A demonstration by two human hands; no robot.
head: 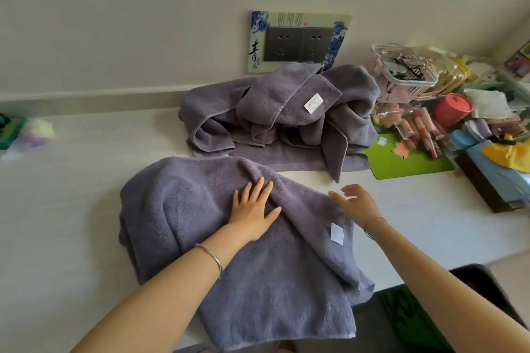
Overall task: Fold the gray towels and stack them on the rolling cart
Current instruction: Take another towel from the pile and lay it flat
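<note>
On the white countertop (86,180), a rumpled gray terry towel (200,209) lies spread, its near end draped over the edge. Left hand (253,210) presses flat on it, fingers straight. Right hand (357,202) hovers at its right edge, fingers loose, gripping nothing. A heap of unfolded gray towels (286,117) sits behind.

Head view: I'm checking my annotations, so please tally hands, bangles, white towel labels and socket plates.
hands: 2
bangles: 2
towel labels: 2
socket plates: 2
Total: 8
</note>
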